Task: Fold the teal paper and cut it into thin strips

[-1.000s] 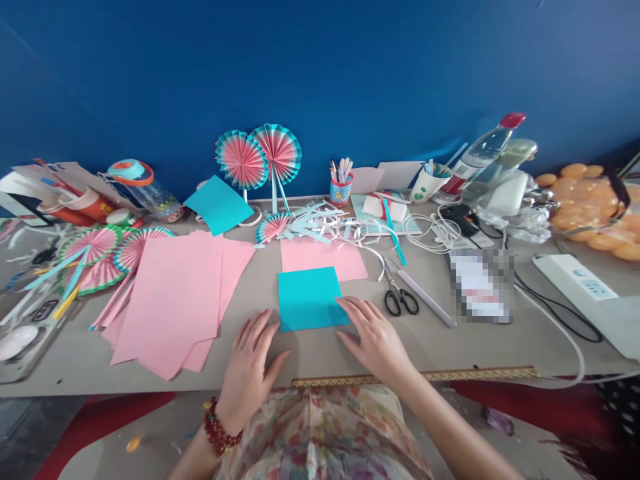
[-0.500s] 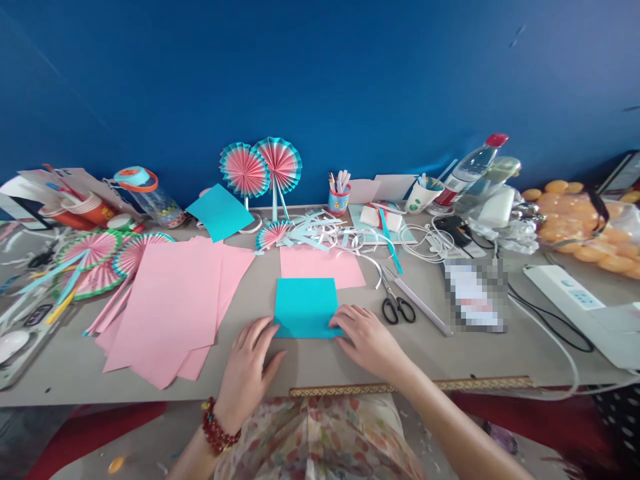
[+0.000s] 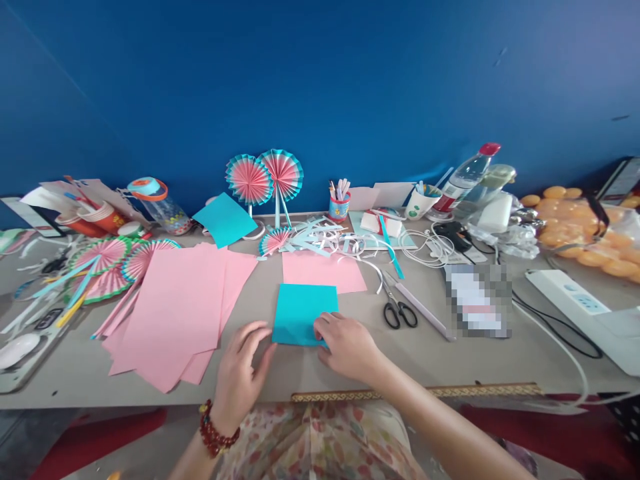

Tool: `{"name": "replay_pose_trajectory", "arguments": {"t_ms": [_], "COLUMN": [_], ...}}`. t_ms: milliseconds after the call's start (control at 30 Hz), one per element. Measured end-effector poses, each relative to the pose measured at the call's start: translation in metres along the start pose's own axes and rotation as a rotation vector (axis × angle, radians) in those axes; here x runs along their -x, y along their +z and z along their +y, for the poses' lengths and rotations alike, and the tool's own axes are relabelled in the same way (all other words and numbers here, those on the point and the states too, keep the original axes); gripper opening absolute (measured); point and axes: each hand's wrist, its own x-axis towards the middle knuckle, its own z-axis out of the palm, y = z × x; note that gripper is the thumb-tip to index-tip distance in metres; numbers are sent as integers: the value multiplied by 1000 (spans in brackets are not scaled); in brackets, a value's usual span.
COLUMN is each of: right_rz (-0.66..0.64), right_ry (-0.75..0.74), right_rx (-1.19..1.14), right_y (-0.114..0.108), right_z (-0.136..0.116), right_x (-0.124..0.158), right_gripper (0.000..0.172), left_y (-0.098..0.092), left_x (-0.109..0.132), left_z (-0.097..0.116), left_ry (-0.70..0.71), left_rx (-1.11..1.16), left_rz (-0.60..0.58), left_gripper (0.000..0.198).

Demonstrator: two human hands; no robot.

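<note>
A teal square of paper (image 3: 303, 310) lies flat on the grey table (image 3: 440, 353) just in front of me. My right hand (image 3: 347, 345) covers its near right corner, fingers curled onto the edge. My left hand (image 3: 240, 370), with a red bead bracelet at the wrist, lies on the table with fingers spread, fingertips at the paper's near left corner. A pink sheet (image 3: 320, 272) lies right behind the teal square.
A stack of pink sheets (image 3: 175, 307) lies left, with paper fans (image 3: 107, 263) beyond it. Black scissors (image 3: 399, 310) and a phone (image 3: 475, 300) lie right, then a power strip (image 3: 575, 293). Standing fans (image 3: 265, 177), a pen cup (image 3: 339, 203) and a bottle (image 3: 467, 175) line the back.
My right hand has slid left along the teal paper's near edge and its fingers have curled. My left hand has shifted slightly right toward the corner. The view has tilted a little.
</note>
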Motion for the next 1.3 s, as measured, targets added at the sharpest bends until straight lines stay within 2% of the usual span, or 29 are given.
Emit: {"name": "replay_pose_trajectory", "arguments": {"t_ms": [100, 233, 367, 433, 500, 567, 633, 700, 767, 833, 900, 967, 1067, 1133, 1200, 1300], "right_rz": [11, 90, 274, 349, 378, 387, 481, 691, 919, 1038, 1026, 949, 816, 684, 540, 392], "right_ry": [11, 17, 29, 24, -7, -49, -80, -112, -177, -269, -328, -309, -236, -236, -242, -216], "right_rx": [-106, -379, -847, -1008, -1073, -1051, -905, -631, -343, -128, 5, 68, 102, 96, 67, 17], "right_y": [1, 4, 12, 18, 21, 19, 11, -1, -14, -20, -18, -10, 6, 14, 21, 28], "right_z": [1, 6, 2, -6, -13, -16, -14, -9, -2, 3, 6, 8, 11, 14, 17, 23], "right_x": [4, 6, 5, 5, 6, 10, 16, 23, 29, 33, 36, 38, 42, 44, 44, 42], "right_gripper": [14, 18, 17, 19, 21, 22, 21, 23, 37, 55, 64, 63, 49, 36, 23, 24], "left_y": [-4, -7, -1, 7, 14, 16, 9, -5, -20, -29, -26, -14, 11, 24, 31, 31], "left_x": [6, 8, -4, -13, -23, -32, -42, -53, -64, -72, -75, -72, -60, -52, -47, -43], "left_z": [5, 14, 27, 35, 41, 43, 41, 36, 32, 31, 32, 33, 31, 31, 32, 30], "left_ry": [-33, -105, -205, -218, -196, -160, -59, 149, 436, 573, 646, 679, 656, 670, 667, 594], "left_rx": [128, 286, 428, 509, 492, 429, 327, 187, 62, -45, -152, -226, -257, -251, -251, -216], "left_rz": [53, 20, -70, -35, 19, 61, 123, 226, 306, 272, 164, 56, -121, -198, -260, -349], "left_gripper": [14, 21, 21, 22, 20, 18, 14, 11, 20, 25, 22, 20, 18, 17, 18, 21]}}
